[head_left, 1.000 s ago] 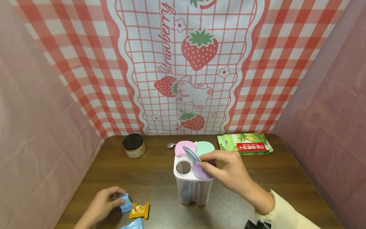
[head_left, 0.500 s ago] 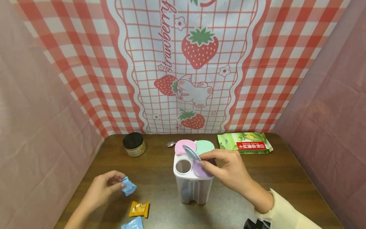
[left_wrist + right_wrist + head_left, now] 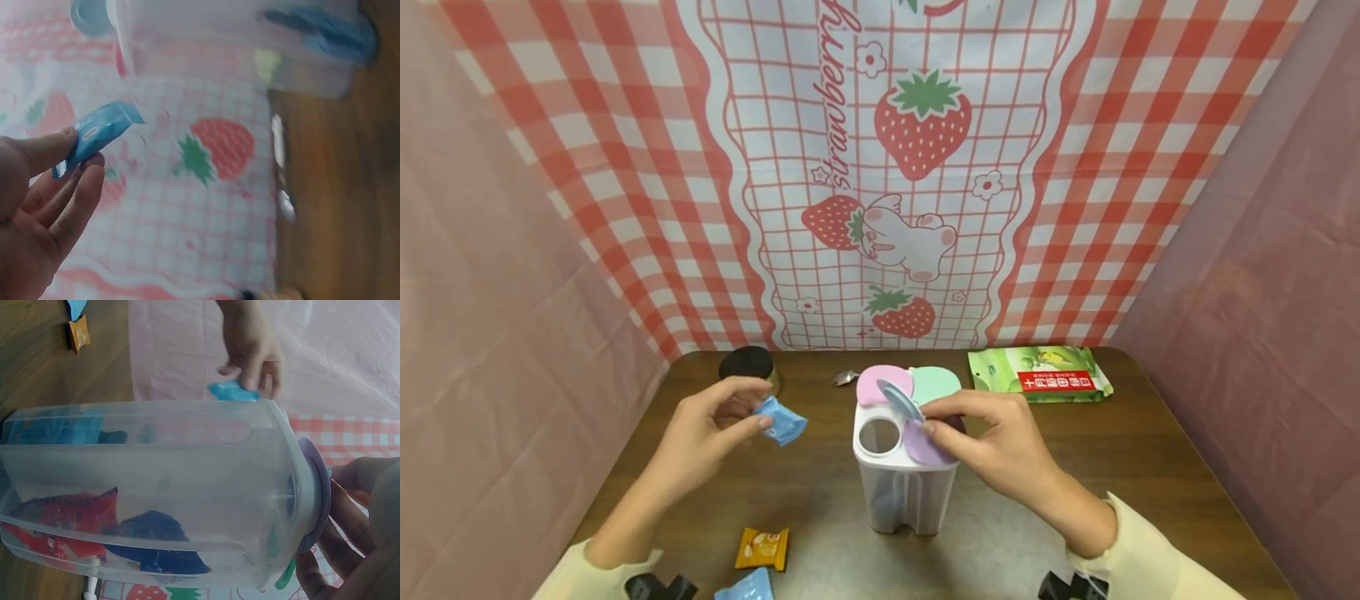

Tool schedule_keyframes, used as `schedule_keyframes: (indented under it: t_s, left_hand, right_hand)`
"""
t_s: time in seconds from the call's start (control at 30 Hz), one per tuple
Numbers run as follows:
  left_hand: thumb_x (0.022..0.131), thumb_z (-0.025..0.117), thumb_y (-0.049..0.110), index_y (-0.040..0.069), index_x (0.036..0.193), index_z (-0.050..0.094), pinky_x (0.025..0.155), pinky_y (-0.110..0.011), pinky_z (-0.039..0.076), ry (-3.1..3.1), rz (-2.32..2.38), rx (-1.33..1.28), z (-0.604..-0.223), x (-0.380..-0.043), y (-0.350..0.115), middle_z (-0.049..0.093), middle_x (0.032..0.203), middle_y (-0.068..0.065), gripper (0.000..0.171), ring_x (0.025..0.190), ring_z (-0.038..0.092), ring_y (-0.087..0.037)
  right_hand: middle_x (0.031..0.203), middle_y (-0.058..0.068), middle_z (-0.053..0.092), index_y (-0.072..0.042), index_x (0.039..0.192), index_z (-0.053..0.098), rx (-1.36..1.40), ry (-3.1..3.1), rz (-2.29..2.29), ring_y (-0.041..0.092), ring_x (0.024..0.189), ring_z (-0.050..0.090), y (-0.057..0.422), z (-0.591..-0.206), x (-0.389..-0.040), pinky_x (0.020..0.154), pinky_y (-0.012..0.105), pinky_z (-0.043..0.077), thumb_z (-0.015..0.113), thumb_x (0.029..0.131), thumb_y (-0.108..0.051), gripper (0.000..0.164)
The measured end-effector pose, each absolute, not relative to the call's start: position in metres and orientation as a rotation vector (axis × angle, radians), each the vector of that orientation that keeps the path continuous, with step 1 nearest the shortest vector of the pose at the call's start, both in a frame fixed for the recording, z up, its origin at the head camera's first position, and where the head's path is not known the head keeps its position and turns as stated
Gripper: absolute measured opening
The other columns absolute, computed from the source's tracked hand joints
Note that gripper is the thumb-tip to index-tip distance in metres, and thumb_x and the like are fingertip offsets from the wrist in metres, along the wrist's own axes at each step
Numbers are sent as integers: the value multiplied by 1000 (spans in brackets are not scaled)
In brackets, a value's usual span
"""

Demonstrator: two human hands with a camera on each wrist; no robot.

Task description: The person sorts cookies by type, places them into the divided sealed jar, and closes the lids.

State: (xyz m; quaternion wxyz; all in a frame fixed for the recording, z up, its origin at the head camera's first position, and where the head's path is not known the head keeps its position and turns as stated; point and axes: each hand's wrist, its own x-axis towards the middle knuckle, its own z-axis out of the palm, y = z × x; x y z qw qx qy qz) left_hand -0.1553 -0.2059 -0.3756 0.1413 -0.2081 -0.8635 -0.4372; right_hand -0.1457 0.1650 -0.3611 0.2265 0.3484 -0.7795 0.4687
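My left hand [image 3: 703, 429] pinches a small blue wrapped snack [image 3: 785, 421] between thumb and fingertips, raised above the table to the left of the container. A clear storage container [image 3: 904, 496] with a white top stands upright at the middle. Its front-left round hole is uncovered. With thumb and forefinger, my right hand [image 3: 1000, 433] holds the light-blue lid [image 3: 901, 401] tilted up beside that hole. Pink [image 3: 883, 385], mint and purple lids cover the other sections. In the right wrist view, blue packets [image 3: 56, 428], a red packet [image 3: 69, 515] and a dark-blue packet [image 3: 156, 540] lie inside.
An orange snack packet [image 3: 763, 548] and another blue packet [image 3: 747, 586] lie on the table at front left. A black-lidded jar [image 3: 748, 364] stands behind my left hand. A spoon [image 3: 845, 378] lies behind the container, and a green package [image 3: 1041, 372] at back right.
My left hand has lifted the blue snack off the table beside the orange packet and carried it up and rightward towards the container. My right hand and the raised lid stay in place.
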Motion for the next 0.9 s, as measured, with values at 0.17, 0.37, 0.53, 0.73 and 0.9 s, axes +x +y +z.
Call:
schedule_keyframes:
  t_s: [0.17, 0.37, 0.53, 0.73, 0.9]
  left_hand:
    - [88, 79, 2, 13, 122, 72, 71, -25, 60, -2366, -1249, -782, -354, -159, -179, 70, 99, 4, 37, 89, 68, -8]
    - [88, 79, 2, 12, 113, 74, 69, -26, 60, -2282, -1341, -881, -338, -158, -154, 72, 100, 0, 28, 86, 70, -10]
    - [88, 80, 2, 10, 111, 73, 70, -27, 61, -2276, -1424, -927, -333, -156, -140, 73, 103, -1, 25, 83, 72, -12]
    - [88, 80, 6, 9, 110, 74, 69, -29, 61, -2334, -1452, -974, -335, -156, -129, 73, 101, 3, 23, 83, 72, -11]
    - [88, 81, 9, 10, 111, 76, 68, -27, 60, -2382, -1390, -1025, -337, -157, -122, 72, 98, 6, 24, 83, 70, -9]
  right_hand:
    - [89, -4, 79, -15, 97, 82, 954, -2149, 1291, 7, 75, 71, 164, -361, -146, 66, 23, 56, 83, 83, -4, 18]
    - [89, -3, 79, -15, 97, 82, 947, -2152, 1300, 7, 74, 69, 163, -360, -146, 65, 22, 55, 83, 82, -3, 19]
    - [89, -2, 79, -15, 97, 82, 944, -2156, 1301, 6, 72, 68, 162, -359, -146, 63, 22, 54, 83, 83, -4, 18]
    - [90, -4, 79, -15, 97, 82, 927, -2170, 1306, 6, 73, 68, 162, -360, -145, 63, 23, 54, 84, 82, -3, 19]
    - [91, -6, 79, -16, 98, 82, 918, -2187, 1303, 7, 76, 69, 163, -359, -146, 64, 24, 55, 84, 82, -3, 20]
